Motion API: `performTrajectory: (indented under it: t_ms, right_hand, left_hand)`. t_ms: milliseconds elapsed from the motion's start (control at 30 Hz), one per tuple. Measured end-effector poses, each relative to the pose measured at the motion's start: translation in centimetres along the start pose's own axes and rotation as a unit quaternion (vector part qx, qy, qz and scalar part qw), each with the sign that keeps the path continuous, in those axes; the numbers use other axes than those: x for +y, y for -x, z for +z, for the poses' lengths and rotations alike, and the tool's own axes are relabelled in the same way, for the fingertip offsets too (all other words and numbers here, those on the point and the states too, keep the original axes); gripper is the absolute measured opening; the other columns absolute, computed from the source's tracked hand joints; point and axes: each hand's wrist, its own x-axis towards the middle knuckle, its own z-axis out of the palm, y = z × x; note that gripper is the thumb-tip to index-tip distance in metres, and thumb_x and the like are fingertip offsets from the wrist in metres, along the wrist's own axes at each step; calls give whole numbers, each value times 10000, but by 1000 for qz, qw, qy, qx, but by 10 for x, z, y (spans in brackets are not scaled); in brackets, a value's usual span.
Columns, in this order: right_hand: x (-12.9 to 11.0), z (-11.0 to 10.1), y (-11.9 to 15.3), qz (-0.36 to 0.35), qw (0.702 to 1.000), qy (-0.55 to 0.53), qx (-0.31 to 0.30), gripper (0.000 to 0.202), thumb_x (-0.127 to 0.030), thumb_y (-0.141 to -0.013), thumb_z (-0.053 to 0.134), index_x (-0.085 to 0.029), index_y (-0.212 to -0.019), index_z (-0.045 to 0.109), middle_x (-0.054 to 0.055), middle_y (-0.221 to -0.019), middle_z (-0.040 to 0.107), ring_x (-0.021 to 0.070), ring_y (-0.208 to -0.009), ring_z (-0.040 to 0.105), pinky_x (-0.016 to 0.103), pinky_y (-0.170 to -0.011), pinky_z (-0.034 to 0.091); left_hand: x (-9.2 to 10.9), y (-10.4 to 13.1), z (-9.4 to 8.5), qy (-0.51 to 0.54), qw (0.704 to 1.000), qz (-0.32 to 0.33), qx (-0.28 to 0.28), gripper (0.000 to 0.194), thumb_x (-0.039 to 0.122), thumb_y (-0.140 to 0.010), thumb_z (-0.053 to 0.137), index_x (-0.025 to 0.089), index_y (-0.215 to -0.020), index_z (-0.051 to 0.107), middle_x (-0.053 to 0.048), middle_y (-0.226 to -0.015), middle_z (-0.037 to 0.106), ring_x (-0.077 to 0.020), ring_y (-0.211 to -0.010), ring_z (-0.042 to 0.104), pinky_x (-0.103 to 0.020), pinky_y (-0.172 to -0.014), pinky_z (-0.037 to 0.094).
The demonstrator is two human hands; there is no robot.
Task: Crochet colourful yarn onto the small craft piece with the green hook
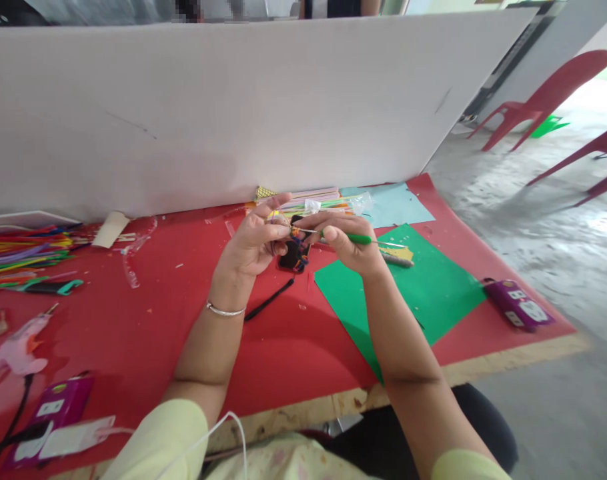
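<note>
Raised over the red table cover (pixel 183 333), my left hand (pixel 248 243) pinches a small piece of orange and dark blue yarn work (pixel 297 241). Part of the piece hangs below the fingers. My right hand (pixel 351 247) is closed around a crochet hook (pixel 359 238) with a green handle and thin metal ends. The hook's tip points left and meets the yarn at my left fingertips; the exact stitch is too small to make out. Behind and below the yarn lies a dark phone-like object (pixel 285 262), partly hidden by it.
Green sheet (pixel 408 287) and light blue sheet (pixel 408 203) lie on the right. Colourful pipe cleaners (pixel 28 250), a pink glue gun (pixel 21 347) and a purple box (pixel 66 403) are at left. Another purple box (pixel 517 305) sits right. A white partition (pixel 208 113) stands behind.
</note>
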Motion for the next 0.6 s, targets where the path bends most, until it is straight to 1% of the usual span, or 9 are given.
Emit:
performTrajectory:
  t_ms: [133, 233, 333, 400, 467, 533, 600]
  right_hand:
    - [2, 2, 2, 44, 997, -67, 13, 470, -508, -1116, 568, -216, -860, 833, 61, -1064, 878, 188, -1016, 833, 365, -988, 661]
    - [7, 7, 3, 73, 992, -97, 21, 505, -573, -1095, 578, -218, -835, 826, 56, -1039, 859, 188, -957, 814, 370, -953, 662]
    - [12, 18, 4, 106, 986, -111, 65, 566, -650, -1082, 545, -234, -805, 811, 57, -1028, 827, 194, -939, 786, 381, -933, 653]
    - [14, 27, 4, 111, 982, -118, 100, 572, -668, -1079, 532, -248, -795, 797, 54, -1056, 799, 200, -982, 767, 387, -946, 640]
    - [15, 36, 4, 102, 982, -96, 124, 550, -650, -1080, 551, -252, -774, 776, 51, -1108, 771, 200, -1044, 740, 394, -991, 617]
    - [14, 45, 4, 108, 981, -65, 150, 550, -637, -1084, 554, -248, -741, 735, 48, -1118, 750, 197, -1061, 715, 396, -1004, 602]
    - [14, 53, 4, 125, 973, -46, 189, 562, -639, -1093, 527, -242, -728, 687, 49, -1088, 737, 196, -1047, 703, 390, -975, 602]
  left_hand:
    - [2, 1, -1, -1, 1000, 9, -12, 695, 157, -625, 881, 227, -1293, 699, 97, -664, 643, -66, -446, 555, -180, -422, 441]
    - [0, 1, -2, -4, 1000, 20, -12, 720, 159, -633, 902, 231, -1318, 694, 92, -696, 668, -68, -451, 578, -182, -427, 463]
    - [-5, -2, -3, -13, 999, 46, -5, 733, 169, -640, 921, 227, -1333, 689, 65, -752, 722, -76, -468, 602, -189, -427, 466]
    - [-10, -4, -1, -28, 997, 78, 8, 748, 188, -663, 927, 222, -1369, 681, 33, -792, 761, -94, -506, 631, -200, -444, 477]
    - [-17, -5, 2, -48, 991, 124, 31, 783, 198, -690, 921, 222, -1429, 662, 15, -813, 780, -112, -556, 658, -210, -483, 501]
    - [-24, -5, 7, -73, 978, 184, 67, 820, 188, -715, 905, 228, -1488, 634, 16, -811, 782, -120, -604, 681, -219, -558, 545]
    - [-31, -4, 14, -103, 959, 239, 111, 829, 162, -757, 880, 239, -1536, 607, 17, -819, 785, -127, -657, 699, -233, -649, 584]
